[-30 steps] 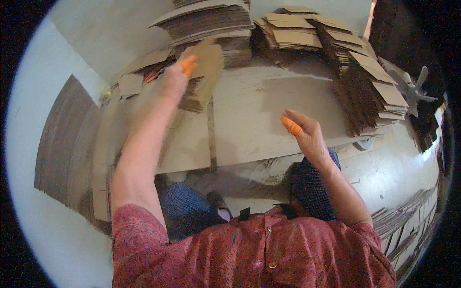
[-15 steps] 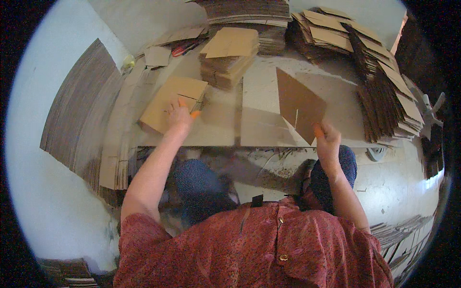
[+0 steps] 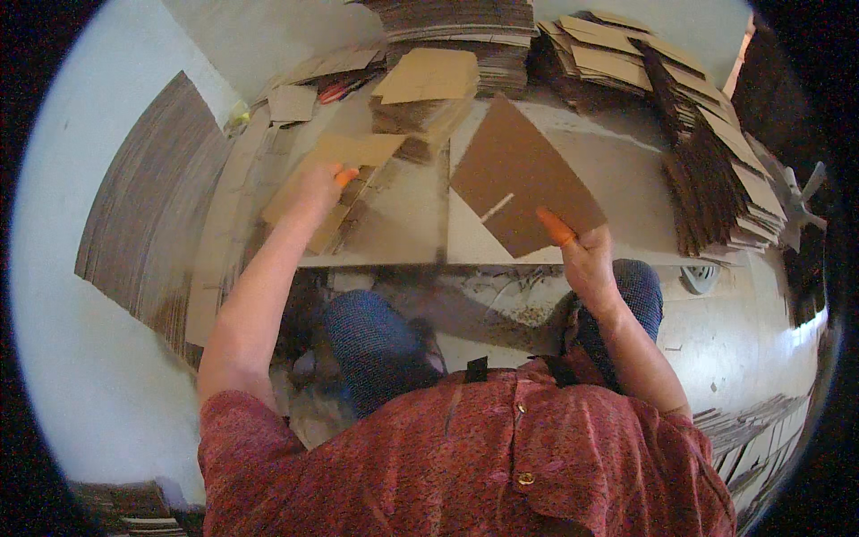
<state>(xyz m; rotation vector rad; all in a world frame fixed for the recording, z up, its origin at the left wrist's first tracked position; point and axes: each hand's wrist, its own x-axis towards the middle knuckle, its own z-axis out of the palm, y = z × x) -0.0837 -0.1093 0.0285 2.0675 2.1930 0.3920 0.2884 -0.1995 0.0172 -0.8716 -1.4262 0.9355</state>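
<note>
My right hand (image 3: pixel 586 255) grips a brown cardboard piece (image 3: pixel 523 174) by its near right corner, an orange-covered thumb lying on its face. The piece is tilted above the table and has a narrow slot near its lower left edge. On the left, my left hand (image 3: pixel 324 186), also with an orange covering on a digit, is closed on a lighter tan cardboard piece (image 3: pixel 365 149). That piece is blurred and lifted at an angle over other cardboard (image 3: pixel 329 228); its far side and some of my fingers are hidden.
A stack of tan cardboard (image 3: pixel 429 76) stands beyond my hands, with a taller stack (image 3: pixel 465 31) behind it. Fanned cardboard piles (image 3: pixel 716 152) line the right of the table (image 3: pixel 626 192). A large row of sheets (image 3: pixel 148 206) leans at the left wall. Red-handled tool (image 3: pixel 335 91) lies at the back.
My right hand has moved left and turned its cardboard piece to face up more. My left hand has shifted up and left slightly, closing on a tan piece and lifting it.
</note>
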